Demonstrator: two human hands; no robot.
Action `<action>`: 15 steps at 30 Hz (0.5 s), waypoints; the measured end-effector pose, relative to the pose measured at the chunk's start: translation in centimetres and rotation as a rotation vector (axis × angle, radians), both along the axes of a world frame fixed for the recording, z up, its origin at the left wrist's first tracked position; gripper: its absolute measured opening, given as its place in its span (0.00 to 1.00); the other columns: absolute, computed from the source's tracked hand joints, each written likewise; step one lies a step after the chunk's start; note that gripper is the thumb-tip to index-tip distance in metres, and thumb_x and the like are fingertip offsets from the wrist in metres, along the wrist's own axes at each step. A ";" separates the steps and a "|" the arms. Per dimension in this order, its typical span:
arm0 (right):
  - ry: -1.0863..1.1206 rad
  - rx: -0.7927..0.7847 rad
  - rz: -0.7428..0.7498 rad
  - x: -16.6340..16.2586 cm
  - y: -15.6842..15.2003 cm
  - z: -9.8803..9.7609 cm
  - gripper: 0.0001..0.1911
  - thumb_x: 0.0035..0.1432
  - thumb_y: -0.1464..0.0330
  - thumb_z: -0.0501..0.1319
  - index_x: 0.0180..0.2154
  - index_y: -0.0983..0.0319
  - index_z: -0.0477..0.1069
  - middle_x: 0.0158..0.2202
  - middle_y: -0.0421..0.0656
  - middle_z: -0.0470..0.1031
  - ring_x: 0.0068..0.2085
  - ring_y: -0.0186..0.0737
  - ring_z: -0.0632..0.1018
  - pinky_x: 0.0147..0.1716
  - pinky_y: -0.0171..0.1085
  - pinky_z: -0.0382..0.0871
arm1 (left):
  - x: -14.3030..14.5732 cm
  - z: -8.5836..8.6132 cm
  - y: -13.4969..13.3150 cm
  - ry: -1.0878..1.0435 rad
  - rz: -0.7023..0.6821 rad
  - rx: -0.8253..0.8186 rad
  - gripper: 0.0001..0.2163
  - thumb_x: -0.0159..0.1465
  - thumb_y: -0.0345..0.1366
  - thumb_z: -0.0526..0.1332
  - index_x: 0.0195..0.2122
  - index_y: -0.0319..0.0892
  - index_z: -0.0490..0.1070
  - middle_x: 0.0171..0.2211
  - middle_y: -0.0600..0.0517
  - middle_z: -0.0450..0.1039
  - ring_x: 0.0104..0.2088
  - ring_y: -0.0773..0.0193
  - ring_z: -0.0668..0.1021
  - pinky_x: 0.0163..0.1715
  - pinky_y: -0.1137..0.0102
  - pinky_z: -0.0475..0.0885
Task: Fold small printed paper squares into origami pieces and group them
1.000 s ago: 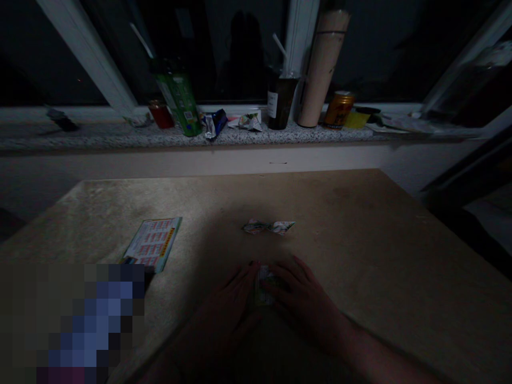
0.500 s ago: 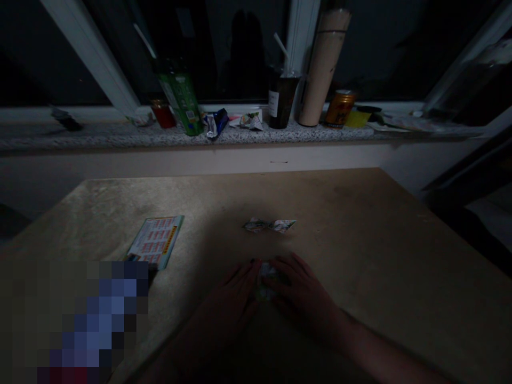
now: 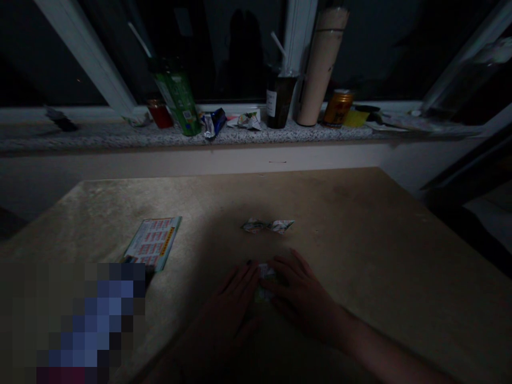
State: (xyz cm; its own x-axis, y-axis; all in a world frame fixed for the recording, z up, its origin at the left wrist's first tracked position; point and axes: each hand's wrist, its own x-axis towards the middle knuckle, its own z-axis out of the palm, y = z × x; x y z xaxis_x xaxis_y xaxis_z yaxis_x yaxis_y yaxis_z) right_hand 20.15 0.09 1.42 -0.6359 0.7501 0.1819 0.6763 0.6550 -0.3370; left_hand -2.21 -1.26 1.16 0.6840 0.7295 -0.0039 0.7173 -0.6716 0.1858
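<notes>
A small printed piece of paper (image 3: 264, 271) lies on the table between my two hands, dim in shadow and partly covered. My left hand (image 3: 236, 293) rests flat at its left side, fingers stretched out and fingertips at the paper's edge. From the right, my right hand (image 3: 302, 290) lies over the paper with its fingers extended and slightly spread, some of them touching it. Just beyond my hands sits a folded printed paper shape (image 3: 281, 226), like a bow with two pointed ends and a narrow middle.
A printed card with red number blocks (image 3: 154, 240) lies to the left, beside a pixelated patch. Along the granite windowsill (image 3: 236, 136) stand a green bottle (image 3: 180, 101), a dark cup with straw (image 3: 280, 101), a tall pinkish flask (image 3: 322, 66) and an orange can (image 3: 338, 108).
My left thumb has moved down, away from the paper. My right hand stays over the paper with little movement. The whole view has shifted slightly.
</notes>
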 end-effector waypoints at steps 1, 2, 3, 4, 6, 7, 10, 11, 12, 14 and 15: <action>0.001 -0.002 0.002 0.0 0.0 0.1 0.23 0.61 0.66 0.56 0.57 0.47 0.59 0.57 0.42 0.63 0.58 0.47 0.61 0.59 0.59 0.43 | 0.0 -0.1 -0.1 0.008 0.002 0.016 0.30 0.67 0.45 0.48 0.65 0.42 0.33 0.65 0.49 0.42 0.63 0.56 0.50 0.60 0.60 0.53; 0.002 -0.004 0.005 0.1 0.1 0.1 0.23 0.61 0.66 0.55 0.57 0.47 0.59 0.57 0.42 0.63 0.58 0.47 0.61 0.59 0.59 0.43 | 0.0 -0.2 -0.2 0.015 0.004 0.033 0.31 0.67 0.45 0.48 0.65 0.42 0.33 0.65 0.49 0.42 0.63 0.56 0.50 0.60 0.60 0.52; 0.003 -0.006 0.009 0.1 0.1 0.1 0.23 0.61 0.66 0.55 0.57 0.47 0.59 0.57 0.42 0.63 0.58 0.47 0.61 0.59 0.60 0.43 | 0.1 -0.3 -0.4 0.020 0.010 0.052 0.31 0.67 0.45 0.48 0.65 0.42 0.32 0.65 0.49 0.42 0.63 0.55 0.50 0.60 0.60 0.52; 0.001 -0.011 0.015 0.1 0.2 0.2 0.23 0.61 0.66 0.55 0.57 0.47 0.59 0.57 0.42 0.63 0.58 0.48 0.61 0.58 0.60 0.43 | 0.2 -0.5 -0.6 0.021 0.016 0.072 0.32 0.67 0.45 0.49 0.65 0.42 0.31 0.65 0.48 0.43 0.63 0.55 0.51 0.60 0.60 0.51; -0.005 -0.026 0.022 0.2 0.2 0.2 0.23 0.61 0.65 0.55 0.57 0.46 0.58 0.57 0.42 0.62 0.58 0.48 0.60 0.58 0.61 0.42 | 0.4 -0.8 -1.1 0.016 0.031 0.108 0.33 0.66 0.46 0.49 0.65 0.41 0.29 0.65 0.47 0.43 0.63 0.53 0.52 0.60 0.60 0.50; -0.006 -0.035 0.021 0.2 0.2 0.2 0.23 0.61 0.65 0.55 0.57 0.46 0.58 0.57 0.42 0.62 0.59 0.48 0.60 0.58 0.61 0.42 | 0.5 -1.0 -1.3 0.014 0.039 0.123 0.34 0.66 0.46 0.48 0.65 0.40 0.29 0.65 0.46 0.43 0.63 0.52 0.52 0.60 0.60 0.50; -0.002 -0.056 0.016 0.3 0.2 0.4 0.23 0.61 0.66 0.55 0.57 0.45 0.58 0.57 0.42 0.62 0.59 0.47 0.60 0.59 0.60 0.40 | 0.5 -1.5 -1.8 0.031 0.011 0.139 0.37 0.64 0.50 0.49 0.65 0.36 0.29 0.65 0.43 0.40 0.63 0.51 0.52 0.60 0.60 0.48; 0.003 -0.059 0.017 0.3 0.2 0.4 0.23 0.61 0.66 0.55 0.57 0.45 0.58 0.57 0.42 0.62 0.59 0.47 0.60 0.59 0.60 0.40 | 0.4 -1.6 -1.8 0.038 -0.010 0.137 0.38 0.64 0.50 0.49 0.65 0.36 0.29 0.65 0.43 0.40 0.63 0.51 0.51 0.60 0.61 0.47; 0.006 -0.061 0.017 0.3 0.2 0.4 0.23 0.61 0.66 0.55 0.57 0.45 0.59 0.57 0.42 0.62 0.59 0.47 0.60 0.59 0.60 0.40 | 0.3 -1.6 -1.8 0.042 -0.031 0.137 0.38 0.64 0.50 0.50 0.65 0.35 0.29 0.65 0.42 0.39 0.63 0.51 0.50 0.60 0.61 0.45; 0.011 -0.060 0.014 0.3 0.2 0.4 0.23 0.61 0.66 0.55 0.57 0.45 0.59 0.57 0.42 0.62 0.59 0.47 0.60 0.59 0.60 0.40 | 0.2 -1.5 -1.8 0.042 -0.068 0.143 0.39 0.63 0.50 0.51 0.65 0.33 0.29 0.65 0.41 0.38 0.63 0.51 0.49 0.60 0.61 0.43; 0.011 -0.059 0.013 0.3 0.3 0.3 0.23 0.61 0.66 0.55 0.57 0.45 0.58 0.57 0.42 0.62 0.59 0.47 0.60 0.59 0.60 0.40 | 0.2 -1.4 -1.8 0.042 -0.074 0.151 0.39 0.63 0.49 0.51 0.65 0.33 0.29 0.65 0.41 0.38 0.63 0.51 0.48 0.60 0.60 0.42</action>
